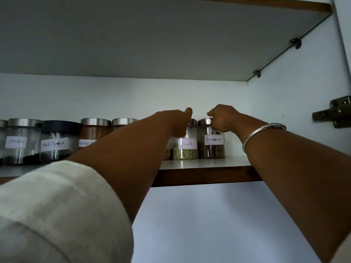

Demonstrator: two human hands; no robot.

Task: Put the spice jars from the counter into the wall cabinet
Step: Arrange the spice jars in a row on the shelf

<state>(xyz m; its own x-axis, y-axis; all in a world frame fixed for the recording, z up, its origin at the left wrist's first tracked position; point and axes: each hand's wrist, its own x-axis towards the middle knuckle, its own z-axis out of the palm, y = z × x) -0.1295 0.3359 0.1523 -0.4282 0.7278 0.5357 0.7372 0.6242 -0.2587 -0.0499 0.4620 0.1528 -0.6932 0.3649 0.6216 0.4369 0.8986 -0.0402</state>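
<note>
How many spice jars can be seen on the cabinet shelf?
7, in a row: a sliver at far left, cloves, black pepper, red chilli, one behind the left forearm, fennel, cinnamon. More may be hidden.

Our left forearm (133,147) is covering most of the red chilli jar (91,135), cutting its label off mid-word, and hiding nearly all of the jar (123,122) behind it. Our left hand (178,122) is masking the fennel jar's (187,147) lid; our right hand (222,118) is hiding part of the cinnamon jar's (213,145) lid. The frame's left edge is clipping one more jar (1,141). The cloves label (15,142) is reading blurred.
</note>
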